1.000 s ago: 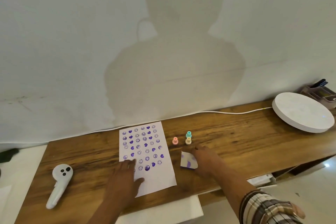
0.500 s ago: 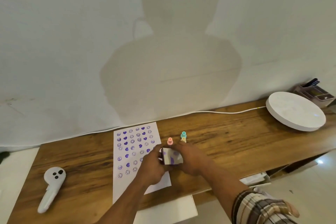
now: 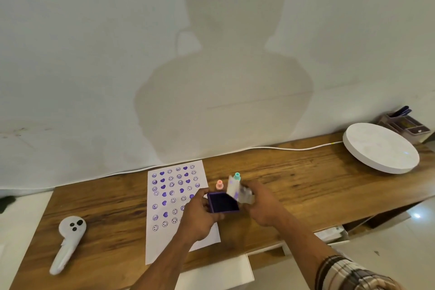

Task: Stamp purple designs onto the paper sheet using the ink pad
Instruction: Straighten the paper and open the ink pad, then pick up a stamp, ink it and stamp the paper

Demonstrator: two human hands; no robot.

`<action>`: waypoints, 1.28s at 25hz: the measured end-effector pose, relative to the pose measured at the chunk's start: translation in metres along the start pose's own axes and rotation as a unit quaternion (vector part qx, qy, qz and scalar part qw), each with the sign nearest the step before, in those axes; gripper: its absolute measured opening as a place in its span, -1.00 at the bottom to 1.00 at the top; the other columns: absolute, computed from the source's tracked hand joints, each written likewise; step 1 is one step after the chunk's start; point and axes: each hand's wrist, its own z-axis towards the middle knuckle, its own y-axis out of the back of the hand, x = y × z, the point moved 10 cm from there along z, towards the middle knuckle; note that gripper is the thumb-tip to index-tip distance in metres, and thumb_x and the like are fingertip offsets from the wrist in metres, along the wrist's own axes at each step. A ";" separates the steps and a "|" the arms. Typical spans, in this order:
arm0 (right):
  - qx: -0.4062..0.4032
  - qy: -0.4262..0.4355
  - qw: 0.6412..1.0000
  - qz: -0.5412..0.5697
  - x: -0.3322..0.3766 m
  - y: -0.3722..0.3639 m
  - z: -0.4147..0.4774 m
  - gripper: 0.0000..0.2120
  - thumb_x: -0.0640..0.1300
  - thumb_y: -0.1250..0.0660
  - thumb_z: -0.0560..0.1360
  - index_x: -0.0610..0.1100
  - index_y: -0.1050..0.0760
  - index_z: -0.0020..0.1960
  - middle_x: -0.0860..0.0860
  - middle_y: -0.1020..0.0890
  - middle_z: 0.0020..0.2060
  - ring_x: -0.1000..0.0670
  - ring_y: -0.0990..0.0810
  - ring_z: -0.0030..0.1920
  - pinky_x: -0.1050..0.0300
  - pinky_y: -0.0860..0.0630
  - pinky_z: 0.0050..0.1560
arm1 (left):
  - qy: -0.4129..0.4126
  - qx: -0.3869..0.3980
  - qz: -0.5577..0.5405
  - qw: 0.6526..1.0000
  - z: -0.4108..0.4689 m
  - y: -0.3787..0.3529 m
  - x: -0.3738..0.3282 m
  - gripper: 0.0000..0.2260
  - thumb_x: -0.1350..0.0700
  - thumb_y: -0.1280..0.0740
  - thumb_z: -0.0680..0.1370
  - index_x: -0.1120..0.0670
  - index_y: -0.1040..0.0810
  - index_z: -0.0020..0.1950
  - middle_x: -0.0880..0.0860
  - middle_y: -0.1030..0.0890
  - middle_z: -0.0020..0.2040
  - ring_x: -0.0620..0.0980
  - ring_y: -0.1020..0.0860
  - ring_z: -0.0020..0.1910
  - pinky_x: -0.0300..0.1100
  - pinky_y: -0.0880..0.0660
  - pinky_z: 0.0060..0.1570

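Ink pad point(image 3: 223, 202): square purple tray, open face up and tilted toward the viewer, held above the desk point(image 3: 294, 186) at the paper sheet's point(image 3: 174, 198) 3 o'clock edge. Left hand point(image 3: 200, 212): fingers curled around the tray's left side. Right hand point(image 3: 261, 205): fingers pinching the blurred lid point(image 3: 235, 187), raised on edge at 12 o'clock. Sheet: long axis 12–6 o'clock, stamped with purple smileys and hearts; no legible writing.

The purple ink pad point(image 3: 223, 202) sits open, its pale lid point(image 3: 235, 188) tilted up at 1 o'clock. At 9 o'clock the white paper sheet point(image 3: 175, 198) lies flat, rows of purple smileys and hearts covering it. Pink stamp point(image 3: 219, 184) and teal stamp point(image 3: 237, 176) stand upright at 12.
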 end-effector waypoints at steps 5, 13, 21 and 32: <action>-0.033 -0.101 0.982 -0.156 -0.052 0.006 -0.002 -0.49 0.15 -0.47 0.55 0.04 -0.46 0.43 -0.01 -0.49 0.42 -0.05 -0.53 0.32 0.01 -0.57 0.28 | 0.006 -0.004 0.039 0.999 0.009 -0.018 0.010 -0.26 0.11 -0.66 0.35 -0.09 -0.39 0.43 0.01 -0.65 0.27 -0.05 -0.63 0.11 -0.25 -0.65 -0.01; -0.061 -0.133 0.967 -0.206 -0.076 0.003 0.002 -0.41 0.30 -0.35 0.57 -0.03 -0.42 0.46 -0.08 -0.45 0.45 -0.09 -0.47 0.37 0.01 -0.47 0.38 | -0.038 -0.057 0.244 0.967 0.026 -0.030 0.012 -0.28 -0.26 -0.59 0.28 -0.22 -0.47 0.40 -0.07 -0.45 0.35 -0.02 -0.40 0.34 -0.12 -0.43 0.28; -0.099 -0.093 0.964 -0.227 -0.057 0.011 0.001 -0.41 0.24 -0.36 0.59 0.00 -0.37 0.51 -0.04 -0.44 0.48 -0.10 -0.42 0.44 -0.02 -0.48 0.39 | -0.050 -0.057 0.308 0.949 0.029 -0.034 0.008 -0.27 -0.43 -0.48 0.25 -0.27 -0.49 0.39 -0.05 -0.43 0.33 0.04 -0.33 0.36 0.00 -0.34 0.33; -0.023 0.092 0.977 -0.190 0.072 -0.048 0.051 -0.58 -0.11 -0.48 0.58 -0.03 -0.53 0.41 -0.07 -0.58 0.37 -0.12 -0.55 0.31 -0.07 -0.57 0.31 | -0.032 -0.154 0.276 0.948 0.016 0.017 0.013 -0.60 -0.23 -0.54 0.36 -0.23 -0.52 0.12 -0.12 -0.57 0.27 -0.02 -0.47 0.24 -0.05 -0.40 0.31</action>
